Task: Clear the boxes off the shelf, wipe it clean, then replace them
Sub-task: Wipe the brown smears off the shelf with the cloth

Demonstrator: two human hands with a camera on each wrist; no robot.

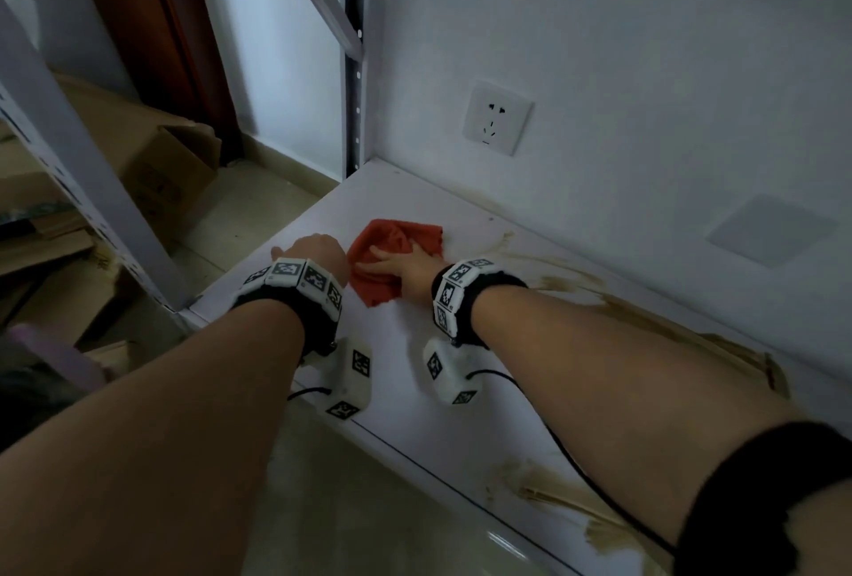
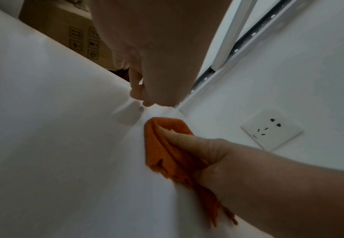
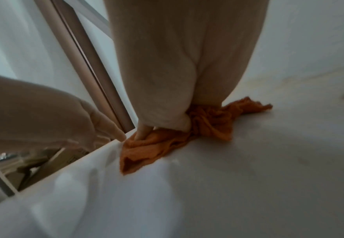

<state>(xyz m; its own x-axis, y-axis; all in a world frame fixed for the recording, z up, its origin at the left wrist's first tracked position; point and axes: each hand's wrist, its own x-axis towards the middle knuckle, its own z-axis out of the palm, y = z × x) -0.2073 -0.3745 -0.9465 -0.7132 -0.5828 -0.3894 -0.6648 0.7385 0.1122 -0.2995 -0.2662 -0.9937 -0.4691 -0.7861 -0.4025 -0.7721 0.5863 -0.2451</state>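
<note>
With my right grip (image 1: pixel 408 266) clamped on the bunched cloth (image 1: pixel 396 232) and my left grip (image 1: pixel 316 252) apart on the shelf (image 1: pixel 396 335), I could miss the stains (image 1: pixel 571 281) to the right.

no words or numbers can be read; the cardboard box (image 2: pixel 62 26) bears square handling pictograms, the wristbands (image 1: pixel 295 278) black-and-white code squares.
</note>
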